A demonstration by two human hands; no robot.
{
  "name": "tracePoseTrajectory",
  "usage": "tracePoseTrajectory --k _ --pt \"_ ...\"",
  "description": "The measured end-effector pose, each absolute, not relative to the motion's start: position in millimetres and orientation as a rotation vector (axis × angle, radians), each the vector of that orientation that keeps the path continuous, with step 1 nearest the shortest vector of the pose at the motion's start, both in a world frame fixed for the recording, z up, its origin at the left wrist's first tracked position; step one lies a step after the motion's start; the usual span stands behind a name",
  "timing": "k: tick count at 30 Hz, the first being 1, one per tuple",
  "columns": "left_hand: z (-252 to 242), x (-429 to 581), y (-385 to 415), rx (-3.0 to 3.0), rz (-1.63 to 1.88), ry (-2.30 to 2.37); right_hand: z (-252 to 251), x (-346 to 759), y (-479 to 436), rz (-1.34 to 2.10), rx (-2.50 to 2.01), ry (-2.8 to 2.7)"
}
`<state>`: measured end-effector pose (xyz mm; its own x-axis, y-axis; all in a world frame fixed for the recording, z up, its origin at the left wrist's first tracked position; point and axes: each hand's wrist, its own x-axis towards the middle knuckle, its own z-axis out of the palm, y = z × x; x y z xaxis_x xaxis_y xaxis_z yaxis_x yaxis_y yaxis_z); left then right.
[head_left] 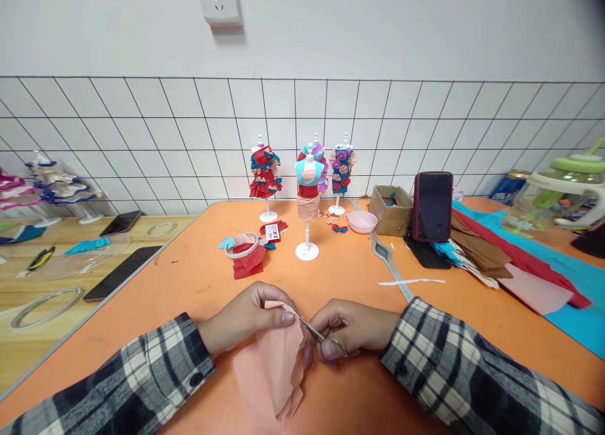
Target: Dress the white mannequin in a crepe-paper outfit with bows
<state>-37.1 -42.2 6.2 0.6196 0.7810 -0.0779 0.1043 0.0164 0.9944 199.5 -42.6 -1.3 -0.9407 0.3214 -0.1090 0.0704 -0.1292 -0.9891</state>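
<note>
Over the near part of the orange surface [189,258], the left hand [258,315] pinches a peach sheet [281,365] between thumb and fingers near the sheet's upper end, and the rest of it hangs in loose folds toward the near side. The right hand [345,328] grips a small pair of scissors [312,330], its fingers curled about the handles, with the blades pointing to the left hand and their tips at the upper right edge of the sheet; how far the blades are parted is too small to tell. Beyond the hands, midway between them and the far edge, stands a front dress form [309,192] in blue, red and peach. Three more forms stand nearer the far edge: a left form [265,173] toward the far left corner, a right form [343,170], and a rear form [324,170] partly hidden behind the front one. A white ring [239,255] lies on red scraps [249,266] left of the front form. A pink bowl [362,222] sits just beside a cardboard box [390,211], and an upright phone [433,205] stands right of the box. Toward the right edge, a red sheet [524,252] lies over a blue sheet [567,277].
</note>
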Motion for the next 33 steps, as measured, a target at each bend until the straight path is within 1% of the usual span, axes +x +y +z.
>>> tracePoseTrajectory --k 4,9,14,20,25,33 --pt "4.4 -37.5 -41.8 1.434 0.664 0.812 0.6 199.5 -42.5 2.200 -0.469 -1.914" --pt "3.1 -38.9 -40.6 1.372 0.860 0.897 -2.1 198.6 -41.1 2.134 -0.545 -1.935" --pt "1.8 -40.3 -39.5 1.289 0.777 0.879 -2.1 198.7 -41.7 2.130 -0.539 -1.957" --pt "3.9 -38.0 -40.9 1.318 0.789 0.833 -1.4 198.3 -42.2 2.109 -0.609 -1.972" --pt "3.8 -36.1 -41.8 1.383 0.675 0.897 -2.4 195.3 -42.7 2.158 -0.512 -1.938" --pt "1.9 -37.7 -41.6 1.461 0.622 0.898 -4.5 198.0 -41.0 2.183 -0.450 -1.952"
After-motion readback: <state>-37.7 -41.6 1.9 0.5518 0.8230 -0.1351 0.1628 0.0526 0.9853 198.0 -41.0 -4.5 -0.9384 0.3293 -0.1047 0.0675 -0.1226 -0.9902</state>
